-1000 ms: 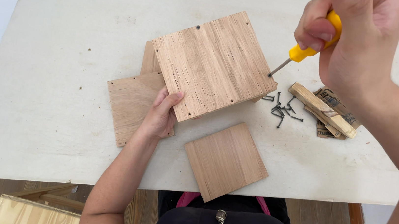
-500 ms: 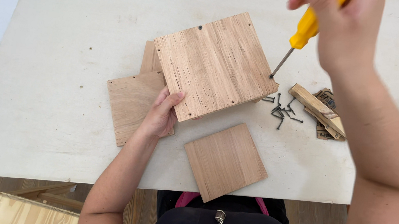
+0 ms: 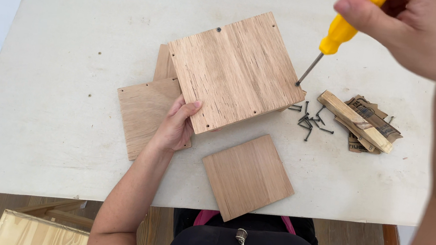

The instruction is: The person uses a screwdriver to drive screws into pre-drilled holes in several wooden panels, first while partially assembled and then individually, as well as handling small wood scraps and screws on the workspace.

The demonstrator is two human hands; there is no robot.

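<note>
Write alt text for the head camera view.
A right hand drives a yellow screwdriver into the corner of a wooden box while the left hand steadies its near edge. On the white table lie loose screws and a square wood panel.

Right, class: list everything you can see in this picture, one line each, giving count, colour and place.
Table: one, off-white, fills the view.
Wooden box: one, light brown, table centre.
Flat wooden squares: two showing whole, brown, one at the front edge, one left under the box.
Screws: small heap, dark, right of box.
Wood strips: small stack, tan, far right.
Screwdriver: one, yellow handle, tip at box corner.
Left hand: steadies box.
Right hand: grips screwdriver.
</note>
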